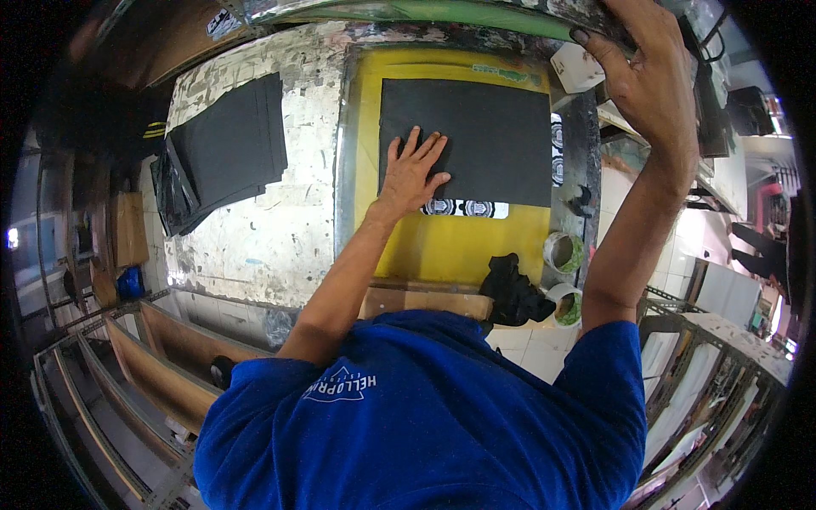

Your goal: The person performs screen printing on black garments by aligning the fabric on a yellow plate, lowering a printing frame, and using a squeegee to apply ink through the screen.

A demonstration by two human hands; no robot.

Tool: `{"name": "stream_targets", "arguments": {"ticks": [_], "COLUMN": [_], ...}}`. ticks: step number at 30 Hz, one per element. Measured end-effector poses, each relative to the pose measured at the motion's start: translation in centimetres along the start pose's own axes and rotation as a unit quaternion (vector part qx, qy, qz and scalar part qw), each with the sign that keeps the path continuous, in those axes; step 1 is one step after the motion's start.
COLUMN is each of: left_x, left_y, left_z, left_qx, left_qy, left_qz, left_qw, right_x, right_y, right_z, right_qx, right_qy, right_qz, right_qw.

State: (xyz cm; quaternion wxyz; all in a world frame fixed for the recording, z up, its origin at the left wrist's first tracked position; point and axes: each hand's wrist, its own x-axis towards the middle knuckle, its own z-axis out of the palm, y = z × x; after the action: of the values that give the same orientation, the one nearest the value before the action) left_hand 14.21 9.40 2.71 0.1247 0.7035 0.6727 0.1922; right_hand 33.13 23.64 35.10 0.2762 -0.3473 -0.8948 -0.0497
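Observation:
My left hand [414, 174] lies flat with fingers spread on a black sheet [489, 127]. The sheet rests on a yellow panel [467, 255] and covers most of it. Black-and-white round patterns [476, 208] show past its lower and right edges. At the upper right, my right hand [642, 72] curls at the end of a long green-edged bar or frame [459, 12], thumb near the green edge. The tips of its other fingers are out of view.
A stack of black sheets [229, 149] lies on the paint-stained white table [297, 229] at left. Crumpled black cloth [512, 291] sits at the panel's lower right, beside two tubs [562, 252] with green contents. Shelf racks [170, 365] stand low at left and right.

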Motion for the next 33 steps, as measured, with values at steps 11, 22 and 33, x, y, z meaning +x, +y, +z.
{"name": "stream_targets", "arguments": {"ticks": [11,22,33], "left_x": [-0.5,-1.5,-9.4], "left_y": [-0.3,0.7,2.8], "left_z": [-0.9,-10.3,-9.7], "left_qx": [0.009,-0.455,-0.562], "left_qy": [0.058,0.408,0.286], "left_qz": [-0.012,-0.071,-0.198], "left_qw": [0.998,0.789,0.751], "right_x": [-0.2,-4.4,-17.1], "right_y": [-0.8,2.3,-3.5], "right_z": [-0.4,1.3,5.2], "right_qx": [-0.020,-0.004,0.033], "right_qy": [-0.004,0.009,-0.147], "right_qz": [0.029,-0.095,-0.042], "right_qw": [0.999,0.995,0.988]}}
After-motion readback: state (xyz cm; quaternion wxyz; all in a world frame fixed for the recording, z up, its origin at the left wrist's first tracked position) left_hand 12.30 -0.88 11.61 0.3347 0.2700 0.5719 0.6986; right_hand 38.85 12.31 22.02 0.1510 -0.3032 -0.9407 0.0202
